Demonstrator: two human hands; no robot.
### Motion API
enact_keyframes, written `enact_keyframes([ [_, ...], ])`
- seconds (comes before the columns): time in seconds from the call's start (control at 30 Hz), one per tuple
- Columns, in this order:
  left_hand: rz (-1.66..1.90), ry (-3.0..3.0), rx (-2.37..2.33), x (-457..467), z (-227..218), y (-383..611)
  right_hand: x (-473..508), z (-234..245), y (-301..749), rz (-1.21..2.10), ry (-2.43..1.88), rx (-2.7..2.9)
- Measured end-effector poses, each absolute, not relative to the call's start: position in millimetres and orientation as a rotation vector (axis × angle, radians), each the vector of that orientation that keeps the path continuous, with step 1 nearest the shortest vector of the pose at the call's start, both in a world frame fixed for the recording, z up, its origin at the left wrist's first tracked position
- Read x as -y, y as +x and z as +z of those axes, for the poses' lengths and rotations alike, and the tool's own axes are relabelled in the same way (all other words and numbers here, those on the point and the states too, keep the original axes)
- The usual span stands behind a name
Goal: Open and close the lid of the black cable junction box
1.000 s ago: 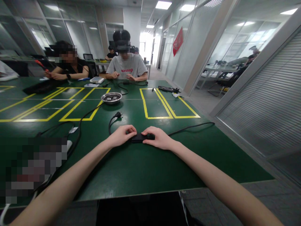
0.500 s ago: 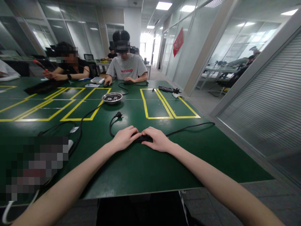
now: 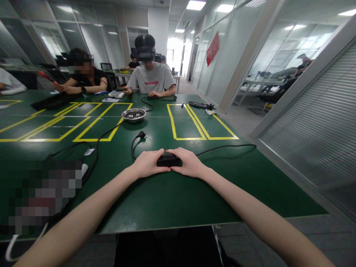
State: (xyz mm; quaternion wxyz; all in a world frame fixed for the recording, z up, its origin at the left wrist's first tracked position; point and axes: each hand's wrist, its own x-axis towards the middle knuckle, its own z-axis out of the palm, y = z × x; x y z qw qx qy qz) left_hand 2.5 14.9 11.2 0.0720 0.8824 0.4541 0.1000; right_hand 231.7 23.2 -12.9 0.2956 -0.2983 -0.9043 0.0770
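A black power adapter (image 3: 168,160) lies between my hands on the green table, its front face turned toward me. My left hand (image 3: 148,162) grips its left end, thumb along the near lower edge and fingers over the far side. Round its right end my right hand (image 3: 186,161) is wrapped in the same way, the fingertips of the two hands nearly meeting. A black cord ending in a mains plug (image 3: 142,135) curls out past my left hand. From beyond my right hand a thin black cable (image 3: 226,147) runs right across the table.
A metal bowl (image 3: 134,119) with small metal pieces stands ahead. Yellow tape rectangles (image 3: 190,139) mark the green table (image 3: 167,207). A folded black tripod (image 3: 201,105) lies at the far right. A blurred-out object with cords is at left. Co-workers (image 3: 150,76) sit across.
My fingers have shifted from over the adapter's top to its ends, and more of its front face shows. The co-worker opposite has raised a hand holding something dark.
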Motion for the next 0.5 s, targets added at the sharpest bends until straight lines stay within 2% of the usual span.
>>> enact_keyframes([
  [0.33,0.614,2.726,-1.305,-15.0,1.9,-0.1,-21.3,-12.5,232.8,0.103,-0.956,2.359],
  [0.5,0.637,2.742,-1.294,-17.7,0.1,-3.3,-24.4,-12.5,234.8,0.082,-0.942,2.372],
])
